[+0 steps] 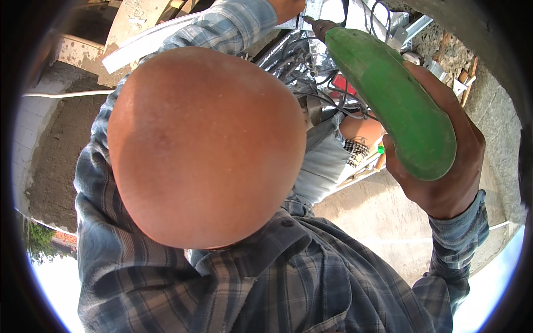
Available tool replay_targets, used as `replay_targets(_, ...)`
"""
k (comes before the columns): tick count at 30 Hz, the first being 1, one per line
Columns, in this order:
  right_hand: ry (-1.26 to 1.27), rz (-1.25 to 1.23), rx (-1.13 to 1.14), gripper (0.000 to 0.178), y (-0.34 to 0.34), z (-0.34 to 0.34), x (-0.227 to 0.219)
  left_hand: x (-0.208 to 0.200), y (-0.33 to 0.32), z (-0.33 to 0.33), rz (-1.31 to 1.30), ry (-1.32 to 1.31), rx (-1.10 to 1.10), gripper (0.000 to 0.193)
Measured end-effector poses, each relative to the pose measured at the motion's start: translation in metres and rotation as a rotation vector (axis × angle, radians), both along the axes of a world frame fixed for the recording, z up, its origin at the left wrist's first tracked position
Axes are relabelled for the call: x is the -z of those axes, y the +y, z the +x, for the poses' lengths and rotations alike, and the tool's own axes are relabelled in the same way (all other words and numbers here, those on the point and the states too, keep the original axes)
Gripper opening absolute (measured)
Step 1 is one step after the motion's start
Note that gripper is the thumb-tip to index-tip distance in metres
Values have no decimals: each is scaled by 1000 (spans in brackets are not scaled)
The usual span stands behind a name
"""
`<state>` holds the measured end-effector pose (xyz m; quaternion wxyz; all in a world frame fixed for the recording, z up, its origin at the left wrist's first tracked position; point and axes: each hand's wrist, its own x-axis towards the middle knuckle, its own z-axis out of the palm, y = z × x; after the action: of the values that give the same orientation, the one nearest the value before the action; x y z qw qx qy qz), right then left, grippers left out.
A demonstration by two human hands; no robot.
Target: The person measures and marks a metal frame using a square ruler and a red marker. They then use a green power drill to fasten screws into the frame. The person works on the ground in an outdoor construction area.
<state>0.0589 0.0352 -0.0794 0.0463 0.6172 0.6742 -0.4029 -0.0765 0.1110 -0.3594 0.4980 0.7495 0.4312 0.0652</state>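
Note:
My right hand [465,145] is closed around the handle of a green power drill [383,89], on the right side of the view. The drill's dark chuck [322,28] points to the upper left, with its bit tip close to shiny metal at the top edge. My left hand [287,8] is at the top edge, near the bit's tip. Its fingers run out of view, so what it holds or touches is hidden. Both arms wear plaid sleeves. A large part of the middle is blocked very close to the camera.
Tangled dark cables [294,60] lie over silvery sheet material below the drill tip. A red object [343,85] sits among them. Rubble [444,50] and wood scraps lie at upper right beside a curved concrete wall [502,94]. A long white strip [145,42] is at upper left.

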Motion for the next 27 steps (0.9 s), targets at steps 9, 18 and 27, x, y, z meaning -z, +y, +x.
replay_targets(9,1,-11,-6,63,1,1,-1,0,1,1,25,8,23,34)
replay_targets(18,-33,-17,-16,67,1,-2,2,-1,0,-2,22,-20,37,36)
replay_targets(27,8,-38,-5,65,8,1,7,1,2,1,-3,42,89,38)
